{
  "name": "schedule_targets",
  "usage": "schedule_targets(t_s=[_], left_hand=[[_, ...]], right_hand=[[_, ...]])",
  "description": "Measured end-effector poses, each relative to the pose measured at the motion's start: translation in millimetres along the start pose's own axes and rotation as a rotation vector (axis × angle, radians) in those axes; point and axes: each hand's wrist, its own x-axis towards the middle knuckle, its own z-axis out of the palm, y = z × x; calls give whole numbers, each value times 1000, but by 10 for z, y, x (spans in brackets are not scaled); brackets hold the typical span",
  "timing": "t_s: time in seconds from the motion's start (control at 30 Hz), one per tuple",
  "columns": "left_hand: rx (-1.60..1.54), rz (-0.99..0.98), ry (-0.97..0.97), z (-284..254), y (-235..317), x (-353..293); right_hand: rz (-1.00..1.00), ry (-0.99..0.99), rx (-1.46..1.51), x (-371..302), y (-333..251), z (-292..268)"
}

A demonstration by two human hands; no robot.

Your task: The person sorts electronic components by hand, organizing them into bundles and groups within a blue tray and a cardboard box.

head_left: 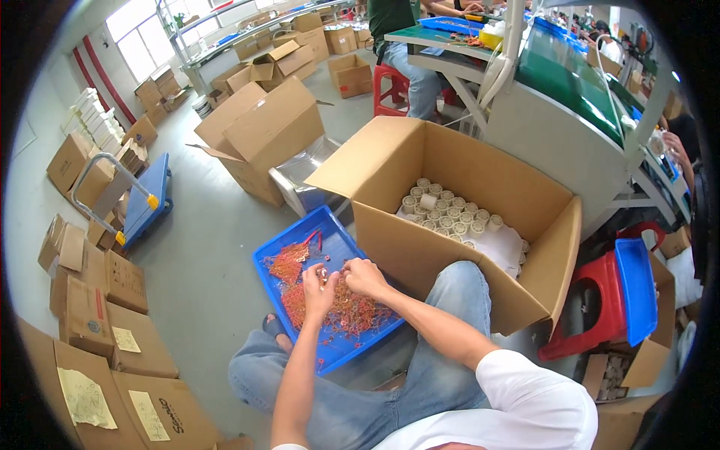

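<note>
A shallow blue tray (264, 251) lies before my knees, holding a tangle of thin orange-red wire pieces (352, 307). Over its middle, my left hand (318, 294) is closed with bent fingers round something small, partly shiny, that I cannot make out. Close to its right, my right hand (365, 278) has its fingers pinched together; whatever they hold is hidden. Both hands are just above the wires. To the right of the tray stands a large open cardboard box (450, 259), with several white round cylindrical parts (447, 212) standing in rows inside.
Behind the tray are another open carton (274, 124) and a silvery bin (304, 176). A blue hand trolley (150, 195) and stacked cartons (124, 281) line the left. At right stand a red stool (592, 300) and a green-topped workbench (559, 82); a seated person (424, 75) works beyond.
</note>
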Motion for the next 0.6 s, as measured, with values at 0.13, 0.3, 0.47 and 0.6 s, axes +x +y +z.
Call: schedule_targets(t_s=[0.13, 0.3, 0.47, 0.6], left_hand=[[41, 80, -164, 18, -215, 84], [-137, -81, -296, -100, 38, 104], [-256, -231, -308, -128, -127, 90], [49, -175, -206, -140, 436, 62]], right_hand=[[-226, 199, -150, 43, 168, 135], [-329, -103, 164, 71, 32, 21], [-344, 27, 172, 27, -31, -3], [-267, 163, 117, -8, 43, 25]])
